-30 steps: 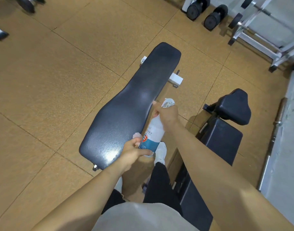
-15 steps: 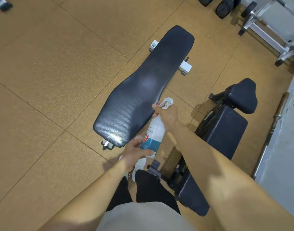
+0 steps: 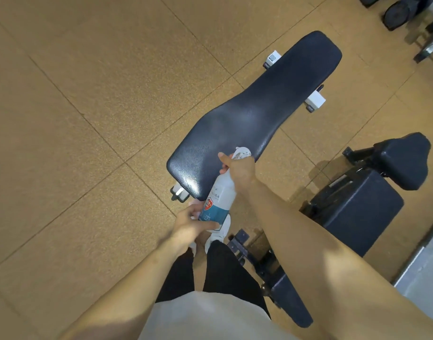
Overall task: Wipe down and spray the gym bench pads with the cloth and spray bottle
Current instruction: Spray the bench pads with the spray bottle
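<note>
Since the earlier frame the bench pad [image 3: 254, 119] slid up and right in view; both hands kept their hold on the spray bottle [image 3: 219, 197]. Right hand [image 3: 241, 171] was wrapped around the bottle neck, just under the white trigger head [image 3: 242, 152], fingers closed. Left hand [image 3: 192, 225] pinched the bottle's base, thumb across the bottom edge of the label. Bottle sat tilted between the hands, nozzle over the near end of the pad. Second dark bench [image 3: 357, 207] stood to my right, apart from the pad.
</note>
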`<state>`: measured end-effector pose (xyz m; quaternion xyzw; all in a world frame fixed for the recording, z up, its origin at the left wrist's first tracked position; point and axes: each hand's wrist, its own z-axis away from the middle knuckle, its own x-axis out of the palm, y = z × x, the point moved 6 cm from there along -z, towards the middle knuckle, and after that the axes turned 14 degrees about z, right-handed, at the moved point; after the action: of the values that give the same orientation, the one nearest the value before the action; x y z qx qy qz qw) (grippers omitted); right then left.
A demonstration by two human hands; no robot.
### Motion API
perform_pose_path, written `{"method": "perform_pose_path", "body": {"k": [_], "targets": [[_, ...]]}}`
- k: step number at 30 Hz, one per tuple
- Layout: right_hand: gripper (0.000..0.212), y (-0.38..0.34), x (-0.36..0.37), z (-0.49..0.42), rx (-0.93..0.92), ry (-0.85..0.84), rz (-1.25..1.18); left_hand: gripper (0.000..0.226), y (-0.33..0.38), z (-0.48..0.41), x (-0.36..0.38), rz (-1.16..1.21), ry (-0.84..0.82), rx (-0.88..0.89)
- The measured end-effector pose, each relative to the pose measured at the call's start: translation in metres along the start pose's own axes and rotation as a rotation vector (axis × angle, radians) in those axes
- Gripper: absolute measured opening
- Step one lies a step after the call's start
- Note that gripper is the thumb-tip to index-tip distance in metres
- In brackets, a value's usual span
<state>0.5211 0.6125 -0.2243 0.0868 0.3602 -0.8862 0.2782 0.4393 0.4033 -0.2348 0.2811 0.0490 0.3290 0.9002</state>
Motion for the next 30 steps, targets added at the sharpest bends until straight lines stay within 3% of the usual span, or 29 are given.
{"method": "perform_pose_path", "body": {"k": [5, 10, 14, 18, 22, 30], "targets": [[0.024, -0.014, 0.056, 0.006, -0.056, -0.098, 0.003, 0.079, 0.002, -0.008, -0.047, 0.083, -0.014, -0.079], [0.032, -0.021, 0.108, 0.008, 0.041, 0.038, 0.045, 0.056, 0.024, -0.025, -0.099, -0.009, -0.083, -0.058], [0.029, -0.03, 0.154, 0.021, 0.107, 0.065, 0.027, 0.077, 0.038, -0.037, -0.157, -0.058, -0.181, -0.133], [0.021, -0.034, 0.187, 0.035, 0.164, 0.107, -0.034, 0.068, 0.054, -0.042, -0.196, -0.119, -0.276, -0.165], [0.028, -0.023, 0.189, 0.044, 0.258, 0.276, -0.127, 0.055, 0.057, -0.045, -0.208, -0.152, -0.313, -0.197], [0.027, 0.024, 0.165, 0.06, 0.398, 0.299, -0.266, 0.053, 0.052, -0.045, -0.207, -0.246, -0.402, -0.23]]}}
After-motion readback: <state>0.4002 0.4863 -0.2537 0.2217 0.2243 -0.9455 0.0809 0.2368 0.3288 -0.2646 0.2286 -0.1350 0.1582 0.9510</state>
